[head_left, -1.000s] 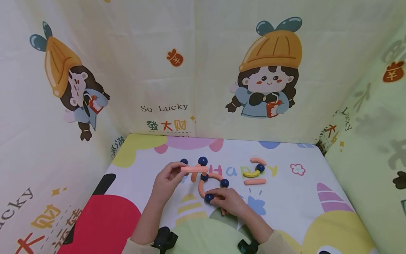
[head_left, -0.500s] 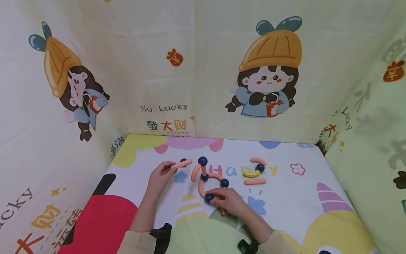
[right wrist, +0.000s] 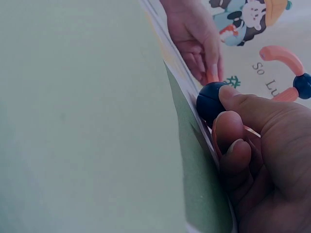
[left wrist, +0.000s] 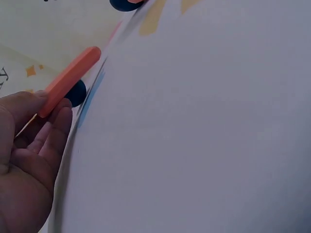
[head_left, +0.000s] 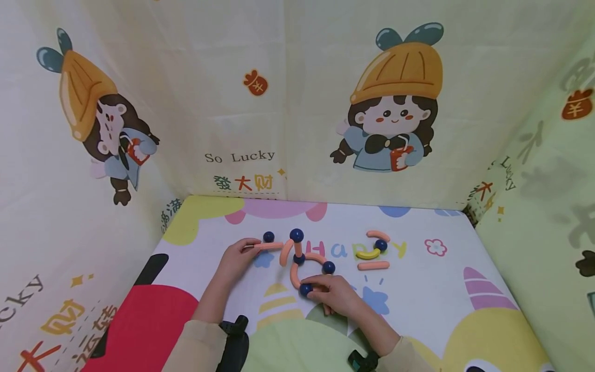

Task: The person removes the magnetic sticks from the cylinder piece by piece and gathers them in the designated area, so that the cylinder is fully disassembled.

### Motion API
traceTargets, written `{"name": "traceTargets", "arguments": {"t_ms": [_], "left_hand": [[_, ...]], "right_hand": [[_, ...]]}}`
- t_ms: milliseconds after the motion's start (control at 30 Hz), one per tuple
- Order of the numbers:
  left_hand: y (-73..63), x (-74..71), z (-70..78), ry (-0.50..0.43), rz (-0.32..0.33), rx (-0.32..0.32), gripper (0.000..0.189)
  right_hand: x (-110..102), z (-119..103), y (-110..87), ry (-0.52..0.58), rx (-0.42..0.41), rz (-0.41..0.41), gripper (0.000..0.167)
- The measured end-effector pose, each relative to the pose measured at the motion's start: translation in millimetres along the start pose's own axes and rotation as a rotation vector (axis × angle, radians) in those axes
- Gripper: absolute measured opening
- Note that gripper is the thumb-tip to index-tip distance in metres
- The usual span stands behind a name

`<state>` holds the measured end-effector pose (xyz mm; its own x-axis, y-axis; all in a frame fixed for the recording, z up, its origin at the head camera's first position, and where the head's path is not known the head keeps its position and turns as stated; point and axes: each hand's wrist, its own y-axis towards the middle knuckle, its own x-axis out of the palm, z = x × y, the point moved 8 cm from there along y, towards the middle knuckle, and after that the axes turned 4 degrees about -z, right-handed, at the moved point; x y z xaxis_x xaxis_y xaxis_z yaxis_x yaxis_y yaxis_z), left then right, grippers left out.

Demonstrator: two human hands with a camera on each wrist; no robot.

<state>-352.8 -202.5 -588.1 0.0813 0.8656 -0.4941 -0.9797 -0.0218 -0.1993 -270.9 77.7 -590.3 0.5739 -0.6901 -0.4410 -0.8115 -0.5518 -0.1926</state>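
My left hand [head_left: 236, 261] pinches the end of a straight salmon-pink rod [head_left: 271, 246], which points right toward a toy frame of rods and dark blue balls. Just behind that rod lies a loose blue ball [head_left: 268, 236]. The frame has curved pink rods [head_left: 295, 276] joined by balls, with a top ball [head_left: 296, 235] on an upright rod and another curved rod [head_left: 285, 253] slanting down from it. In the right wrist view, my right hand [right wrist: 272, 150] holds the nearest ball [right wrist: 209, 104] between thumb and fingers. Part of a pink rod shows under this hand.
To the right lie a curved pink rod [head_left: 378, 235], a blue ball [head_left: 381, 245] touching a yellow curved rod [head_left: 368, 254], and a straight pink rod [head_left: 373, 265]. A printed cloth covers the table [head_left: 418, 289]; patterned curtains [head_left: 307, 103] stand behind and at both sides.
My left hand has carried the straight rod left and away from the top of the frame; the rod tilted up, then levelled. The right hand and the frame stay put.
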Motion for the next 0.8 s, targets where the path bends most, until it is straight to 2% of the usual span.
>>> {"name": "traceTargets", "arguments": {"t_ms": [133,367,600,800], "left_hand": [[4.0,1.6,-3.8,0.006,-0.018,-0.027,0.033],[8.6,1.0,1.5,0.033,-0.007,0.012,0.030],[11.1,3.2,0.9,-0.020,-0.021,0.013,0.029],[12.7,2.4,0.5,-0.021,-0.033,0.002,0.031]], "right_hand": [[0,0,0.0,-0.002,0.003,-0.002,0.031],[-1,0,-0.3,0.006,0.014,-0.002,0.031],[-1,1,-0.2,0.011,0.015,-0.001,0.031],[-1,0,-0.2,0.008,0.008,-0.006,0.032]]}}
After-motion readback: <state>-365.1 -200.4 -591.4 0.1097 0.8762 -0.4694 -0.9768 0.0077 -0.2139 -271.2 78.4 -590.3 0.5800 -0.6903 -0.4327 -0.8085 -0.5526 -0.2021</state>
